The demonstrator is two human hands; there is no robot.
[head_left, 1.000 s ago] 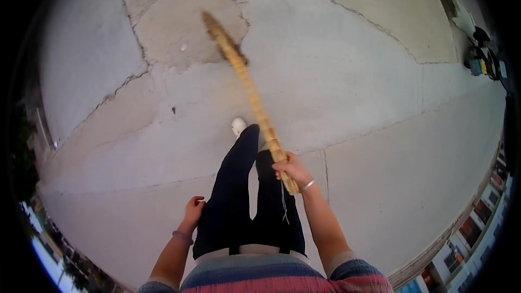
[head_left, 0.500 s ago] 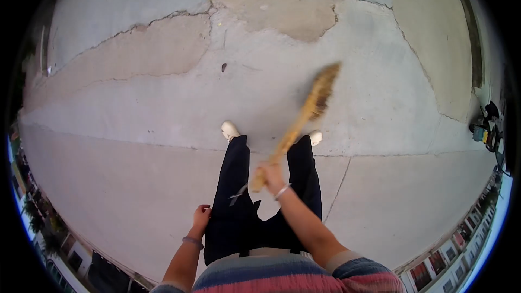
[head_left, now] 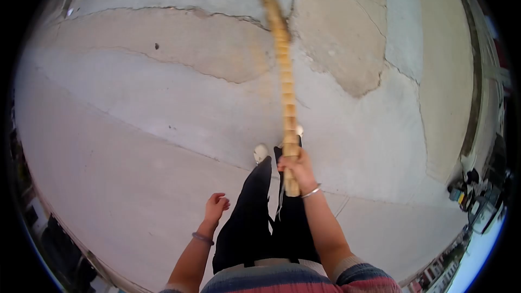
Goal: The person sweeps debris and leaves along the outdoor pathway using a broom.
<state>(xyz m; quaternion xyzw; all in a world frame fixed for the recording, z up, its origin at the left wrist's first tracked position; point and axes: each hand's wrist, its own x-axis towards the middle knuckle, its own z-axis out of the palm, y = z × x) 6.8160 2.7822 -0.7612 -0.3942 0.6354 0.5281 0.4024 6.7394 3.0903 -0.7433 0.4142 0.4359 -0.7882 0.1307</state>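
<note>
A straw hand broom (head_left: 288, 95) stretches forward from my right hand (head_left: 298, 168), whose fingers wrap round its bound, ridged handle near the butt end. The broom's darker bristle end (head_left: 274, 13) is blurred by motion and overlaps the cracked pavement far ahead of my feet. Beside my left thigh hangs my left hand (head_left: 217, 206), empty, its fingers loosely bent and apart. Dark trousers (head_left: 244, 214) and a pale shoe (head_left: 261, 153) show below; the other shoe (head_left: 299, 130) is partly hidden by the broom.
Pale concrete pavement (head_left: 135, 97) spreads all round, with cracks and patched slabs. A small dark bit (head_left: 157, 46) lies on it ahead to the left. At the right edge stand a dark vehicle-like thing (head_left: 483, 211) and a cluttered pile (head_left: 460, 190). Buildings (head_left: 439, 271) line the lower right.
My right hand has swung the broom forward and left, so its bristles point farther ahead. My left hand has moved away from my thigh. My feet and the ground view have shifted.
</note>
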